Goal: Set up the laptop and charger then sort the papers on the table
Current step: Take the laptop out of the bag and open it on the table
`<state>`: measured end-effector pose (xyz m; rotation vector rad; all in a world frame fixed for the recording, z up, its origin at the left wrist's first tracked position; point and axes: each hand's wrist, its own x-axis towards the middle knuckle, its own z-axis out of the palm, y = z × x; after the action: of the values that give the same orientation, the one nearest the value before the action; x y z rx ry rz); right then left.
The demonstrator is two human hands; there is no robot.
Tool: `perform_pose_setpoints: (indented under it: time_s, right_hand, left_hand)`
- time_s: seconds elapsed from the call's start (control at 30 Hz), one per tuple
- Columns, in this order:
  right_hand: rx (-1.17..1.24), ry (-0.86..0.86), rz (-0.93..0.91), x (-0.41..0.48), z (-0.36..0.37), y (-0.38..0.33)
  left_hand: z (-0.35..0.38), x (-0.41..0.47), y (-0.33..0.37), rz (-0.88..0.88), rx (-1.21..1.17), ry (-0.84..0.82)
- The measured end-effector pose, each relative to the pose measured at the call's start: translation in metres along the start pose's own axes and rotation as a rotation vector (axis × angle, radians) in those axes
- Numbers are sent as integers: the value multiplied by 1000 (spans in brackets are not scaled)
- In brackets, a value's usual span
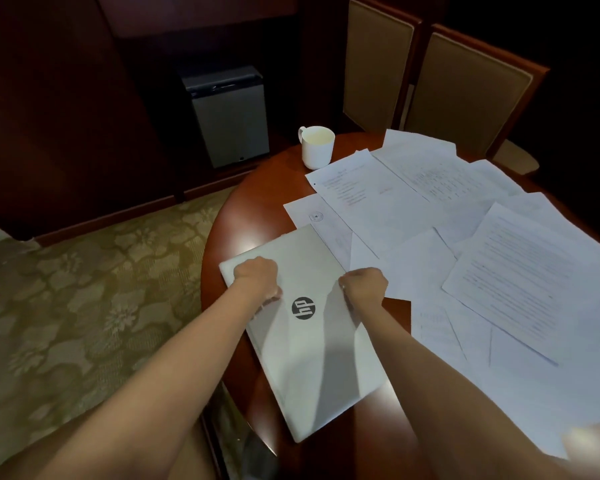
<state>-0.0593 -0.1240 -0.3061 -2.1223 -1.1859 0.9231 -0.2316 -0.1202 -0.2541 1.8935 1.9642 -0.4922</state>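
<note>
A closed silver laptop (309, 344) with a round black logo lies slanted on the left part of the round wooden table (253, 209). My left hand (257, 278) rests on the lid near its far left corner with fingers curled under. Beside the lid's right edge, my right hand (364, 284) is also curled, where the laptop meets the papers. Whether either hand grips the lid edge is hidden. Several white printed papers (465, 237) lie spread and overlapping across the right half of the table. No charger is in view.
A white mug (317, 147) stands at the table's far edge. Two padded chairs (465, 91) stand behind the table on the right. A grey box-shaped cabinet (229, 116) sits against the dark wall. Patterned carpet (84, 306) covers the floor to the left.
</note>
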Motion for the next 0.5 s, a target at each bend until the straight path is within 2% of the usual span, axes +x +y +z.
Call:
perform_pose_setpoints:
  time_s: [0.2, 0.5]
  right_hand:
    - [79, 25, -4, 19, 18, -11]
    - [106, 246, 147, 24, 35, -24]
  left_hand:
    - [-24, 59, 24, 222, -4, -18]
    - [-42, 122, 29, 562, -72, 4]
